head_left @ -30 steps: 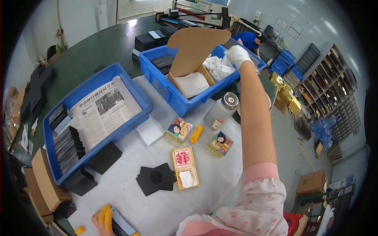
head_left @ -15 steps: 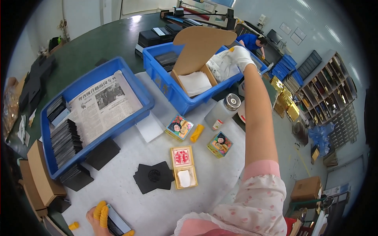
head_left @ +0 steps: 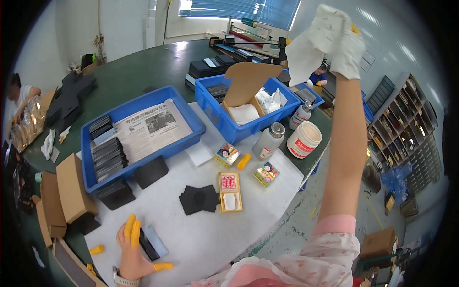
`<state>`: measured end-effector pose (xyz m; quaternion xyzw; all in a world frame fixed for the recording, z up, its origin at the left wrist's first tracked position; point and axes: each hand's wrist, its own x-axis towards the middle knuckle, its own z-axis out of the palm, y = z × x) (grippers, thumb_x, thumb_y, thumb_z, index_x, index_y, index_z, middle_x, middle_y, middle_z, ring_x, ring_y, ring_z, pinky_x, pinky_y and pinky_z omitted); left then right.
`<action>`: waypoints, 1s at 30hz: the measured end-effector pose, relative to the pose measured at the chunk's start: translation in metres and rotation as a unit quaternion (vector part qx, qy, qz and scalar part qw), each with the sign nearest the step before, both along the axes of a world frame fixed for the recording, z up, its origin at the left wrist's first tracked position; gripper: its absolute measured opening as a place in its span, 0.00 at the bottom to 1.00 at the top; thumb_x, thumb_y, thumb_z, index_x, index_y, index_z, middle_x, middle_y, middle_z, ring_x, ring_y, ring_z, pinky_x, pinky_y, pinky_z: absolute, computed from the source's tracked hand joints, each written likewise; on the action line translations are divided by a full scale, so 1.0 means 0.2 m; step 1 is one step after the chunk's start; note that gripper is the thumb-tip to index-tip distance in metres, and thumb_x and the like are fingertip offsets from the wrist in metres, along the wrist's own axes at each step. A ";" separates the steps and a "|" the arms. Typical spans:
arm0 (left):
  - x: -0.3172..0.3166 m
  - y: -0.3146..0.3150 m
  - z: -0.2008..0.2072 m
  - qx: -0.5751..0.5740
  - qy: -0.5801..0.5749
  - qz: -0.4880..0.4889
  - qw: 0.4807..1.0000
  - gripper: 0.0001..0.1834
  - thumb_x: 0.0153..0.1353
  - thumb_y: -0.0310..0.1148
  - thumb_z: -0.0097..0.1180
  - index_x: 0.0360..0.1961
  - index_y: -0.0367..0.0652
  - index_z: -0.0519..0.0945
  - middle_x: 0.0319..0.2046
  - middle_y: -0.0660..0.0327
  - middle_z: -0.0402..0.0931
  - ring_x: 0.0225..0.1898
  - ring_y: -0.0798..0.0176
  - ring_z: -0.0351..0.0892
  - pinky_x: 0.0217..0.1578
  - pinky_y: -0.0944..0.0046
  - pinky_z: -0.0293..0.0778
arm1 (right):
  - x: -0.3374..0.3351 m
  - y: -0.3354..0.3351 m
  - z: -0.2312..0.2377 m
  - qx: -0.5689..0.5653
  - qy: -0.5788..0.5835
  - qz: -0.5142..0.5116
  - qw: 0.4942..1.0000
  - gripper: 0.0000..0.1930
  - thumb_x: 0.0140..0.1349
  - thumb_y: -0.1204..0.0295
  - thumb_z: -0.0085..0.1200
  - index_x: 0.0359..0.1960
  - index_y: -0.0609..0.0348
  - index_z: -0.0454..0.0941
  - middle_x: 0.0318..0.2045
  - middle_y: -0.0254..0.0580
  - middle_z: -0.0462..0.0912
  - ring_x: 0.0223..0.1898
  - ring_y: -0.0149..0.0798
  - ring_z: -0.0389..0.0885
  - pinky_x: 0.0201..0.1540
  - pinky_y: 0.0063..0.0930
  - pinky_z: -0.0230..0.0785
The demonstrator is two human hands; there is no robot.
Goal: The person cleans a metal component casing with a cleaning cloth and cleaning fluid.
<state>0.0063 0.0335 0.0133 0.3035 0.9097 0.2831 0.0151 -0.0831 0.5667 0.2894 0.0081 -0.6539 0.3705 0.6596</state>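
My right hand [head_left: 345, 44], in a white glove, is raised high above the table and grips a white sheet of tissue [head_left: 306, 60] that hangs from it. Below it stands a blue crate [head_left: 216, 107] holding an open brown cardboard box [head_left: 248, 88] with white tissue inside. My left hand [head_left: 134, 248], with yellow finger cots, rests flat on the white table surface [head_left: 191, 234], pressing on a small dark flat card with a pale blue piece [head_left: 152, 241]. An open yellow box with a red lid [head_left: 230, 191] lies in the middle of the table.
A second blue crate [head_left: 189, 138] holds a newspaper and stacks of dark cards. Two small colourful boxes [head_left: 227, 154], a yellow piece, a bottle [head_left: 269, 139] and a white jar [head_left: 304, 139] stand near the far edge. Black pads [head_left: 198, 198] and brown cartons [head_left: 71, 189] lie left. Another person sits far left.
My right hand has lifted up out of the cardboard box, pulling a white tissue sheet with it. My left hand has stayed pressed on the table.
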 end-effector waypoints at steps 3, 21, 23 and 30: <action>0.06 -0.05 0.01 0.047 0.073 0.011 0.996 0.58 0.35 0.63 0.67 0.61 0.36 0.59 0.59 0.43 0.58 0.59 0.39 0.54 0.59 0.44 0.50 | 0.14 -0.27 0.06 -0.009 0.034 0.129 0.991 0.16 0.66 0.62 0.48 0.44 0.64 0.74 0.37 0.40 0.80 0.37 0.29 0.79 0.38 0.21 0.73; 0.42 0.10 0.44 0.656 -0.412 -0.134 0.618 0.15 0.62 0.28 0.51 0.50 0.35 0.74 0.45 0.60 0.76 0.47 0.67 0.75 0.50 0.67 0.69 | 1.11 -1.05 -1.25 -0.314 -0.100 0.382 0.863 0.18 0.64 0.62 0.49 0.48 0.64 0.73 0.40 0.44 0.79 0.39 0.36 0.80 0.42 0.27 0.74; 0.44 0.08 0.49 0.668 -0.375 -0.111 0.633 0.15 0.63 0.28 0.50 0.50 0.34 0.73 0.46 0.56 0.76 0.46 0.66 0.76 0.48 0.67 0.71 | 1.15 -1.03 -1.26 -0.355 -0.165 0.399 0.829 0.27 0.64 0.55 0.47 0.54 0.67 0.68 0.47 0.50 0.76 0.46 0.46 0.77 0.52 0.35 0.69; 0.51 0.15 0.62 0.566 -0.355 -0.086 0.739 0.15 0.64 0.29 0.47 0.50 0.34 0.72 0.42 0.51 0.78 0.41 0.63 0.79 0.45 0.67 0.74 | 1.16 -1.45 -0.93 -0.255 -0.413 0.741 0.464 0.55 0.40 0.39 0.62 0.63 0.65 0.55 0.56 0.54 0.68 0.57 0.49 0.68 0.61 0.37 0.57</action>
